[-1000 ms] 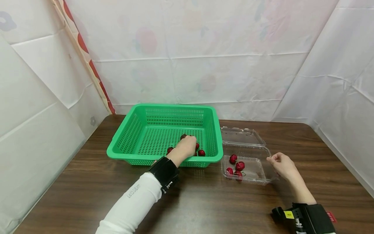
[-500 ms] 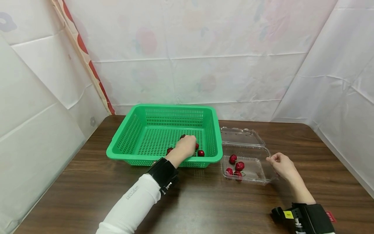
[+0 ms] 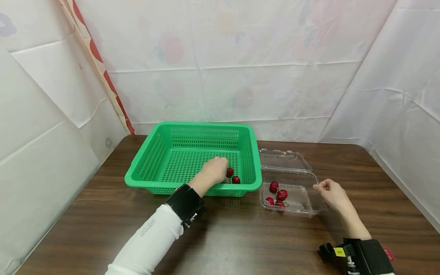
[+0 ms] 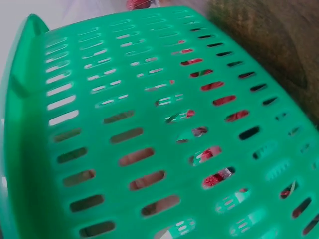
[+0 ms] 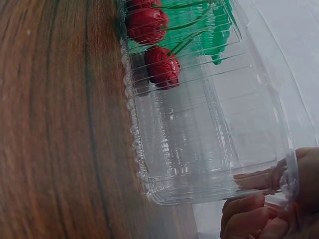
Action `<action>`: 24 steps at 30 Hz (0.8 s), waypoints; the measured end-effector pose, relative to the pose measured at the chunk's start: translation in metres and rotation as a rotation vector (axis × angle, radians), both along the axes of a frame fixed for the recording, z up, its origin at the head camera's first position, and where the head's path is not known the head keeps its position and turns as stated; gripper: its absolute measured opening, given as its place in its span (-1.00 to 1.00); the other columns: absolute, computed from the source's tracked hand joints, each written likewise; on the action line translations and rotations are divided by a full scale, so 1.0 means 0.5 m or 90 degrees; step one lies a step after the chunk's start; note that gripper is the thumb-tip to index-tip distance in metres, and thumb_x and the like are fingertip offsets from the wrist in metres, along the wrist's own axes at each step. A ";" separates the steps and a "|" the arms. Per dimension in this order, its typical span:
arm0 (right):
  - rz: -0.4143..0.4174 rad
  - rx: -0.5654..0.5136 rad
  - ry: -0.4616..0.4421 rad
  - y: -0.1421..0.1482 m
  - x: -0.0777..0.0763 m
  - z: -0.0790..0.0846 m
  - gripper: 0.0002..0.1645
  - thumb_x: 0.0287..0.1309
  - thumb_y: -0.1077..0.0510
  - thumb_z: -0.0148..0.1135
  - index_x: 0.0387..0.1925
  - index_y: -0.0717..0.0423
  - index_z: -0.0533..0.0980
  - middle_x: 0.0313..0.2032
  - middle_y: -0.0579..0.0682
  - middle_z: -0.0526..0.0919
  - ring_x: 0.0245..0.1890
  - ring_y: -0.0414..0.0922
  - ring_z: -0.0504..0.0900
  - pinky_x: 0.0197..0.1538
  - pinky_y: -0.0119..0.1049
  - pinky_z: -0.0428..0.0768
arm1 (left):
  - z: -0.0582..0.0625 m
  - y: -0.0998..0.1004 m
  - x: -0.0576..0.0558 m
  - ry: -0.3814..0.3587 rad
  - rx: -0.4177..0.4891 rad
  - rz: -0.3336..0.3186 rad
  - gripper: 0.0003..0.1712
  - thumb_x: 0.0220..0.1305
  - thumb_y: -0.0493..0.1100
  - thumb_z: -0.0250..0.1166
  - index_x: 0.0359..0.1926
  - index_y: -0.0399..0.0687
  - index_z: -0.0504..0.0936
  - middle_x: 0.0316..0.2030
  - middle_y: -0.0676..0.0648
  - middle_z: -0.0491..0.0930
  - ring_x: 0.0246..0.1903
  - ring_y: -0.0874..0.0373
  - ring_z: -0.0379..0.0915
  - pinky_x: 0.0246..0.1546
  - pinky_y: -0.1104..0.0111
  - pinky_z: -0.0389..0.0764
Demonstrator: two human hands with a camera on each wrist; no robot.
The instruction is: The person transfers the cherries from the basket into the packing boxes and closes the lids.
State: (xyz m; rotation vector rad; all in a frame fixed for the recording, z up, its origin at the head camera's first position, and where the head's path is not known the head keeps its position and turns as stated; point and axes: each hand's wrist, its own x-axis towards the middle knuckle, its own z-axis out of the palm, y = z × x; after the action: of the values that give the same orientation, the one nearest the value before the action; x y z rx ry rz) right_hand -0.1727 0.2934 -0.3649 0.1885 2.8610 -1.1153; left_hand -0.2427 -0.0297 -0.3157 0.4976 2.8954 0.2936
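My left hand [image 3: 214,170] reaches over the near wall of the green plastic basket [image 3: 192,188], its fingers down among red cherries [image 3: 236,180]. The fingertips are hidden, so I cannot tell whether they pinch a cherry. In the left wrist view the slotted basket wall [image 4: 114,149] covers most of the hand. My right hand [image 3: 332,193] pinches the right rim of a clear plastic clamshell box [image 3: 302,198], thumb on the inner side in the right wrist view. Several cherries [image 5: 162,67] with green stems lie in the box's left part.
The box's lid [image 3: 285,160] lies folded back behind it. The box stands right beside the basket on a brown wooden table [image 3: 240,236]. White sheets [image 3: 220,76] hang around the back and sides.
My left hand has shifted slightly left inside the basket, now covering the cherries that showed left of and behind it. The right hand and the box have stayed in place.
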 end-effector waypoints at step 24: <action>0.000 -0.003 0.005 0.000 0.000 0.000 -0.67 0.26 0.06 -0.07 -0.40 0.31 0.26 -0.74 -0.06 0.30 -0.74 -0.15 0.32 -0.63 -0.27 0.35 | 0.050 -0.033 0.042 0.097 0.098 0.031 -0.77 0.06 -0.37 0.25 -0.68 -0.15 0.63 -0.66 -0.03 0.53 -0.69 0.19 0.33 -0.69 0.46 0.26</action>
State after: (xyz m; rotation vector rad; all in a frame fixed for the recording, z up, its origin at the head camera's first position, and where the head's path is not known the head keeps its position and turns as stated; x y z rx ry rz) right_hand -0.1729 0.2933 -0.3648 0.1846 2.8652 -1.1244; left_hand -0.2218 -0.0465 -0.2909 0.4952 3.0517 0.5107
